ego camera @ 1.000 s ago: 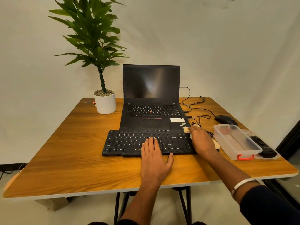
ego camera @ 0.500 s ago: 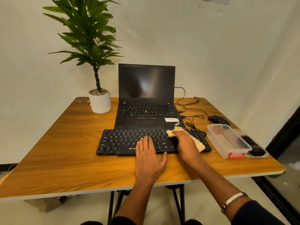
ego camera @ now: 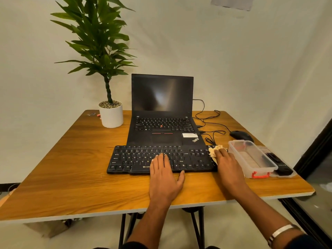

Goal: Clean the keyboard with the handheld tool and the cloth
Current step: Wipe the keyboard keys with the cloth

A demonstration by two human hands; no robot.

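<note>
- Here the keyboard (ego camera: 161, 159) lies flat on the worktop (ego camera: 75, 168), its far edge touching the front of the open laptop (ego camera: 162, 123); it looks light, stiff and thin, so it would likely slide unless pinned.
- The left hand (ego camera: 164, 178) lies flat, fingers (ego camera: 159, 159) spread on the middle keys, holding nothing, seemingly bracing it.
- The cloth (ego camera: 214, 150) is soft and crumpled, best worked under a flat palm; the right hand (ego camera: 227, 166) presses it on the keyboard's right end, fingers bent over it.
- Just right stands a clear box (ego camera: 251, 159) with a dark tool (ego camera: 278, 163) beside it, possibly the handheld one; that gap is tight.
- Cables (ego camera: 212, 130) and mouse (ego camera: 240, 136) crowd the far right; open room lies left and toward the near edge.
</note>
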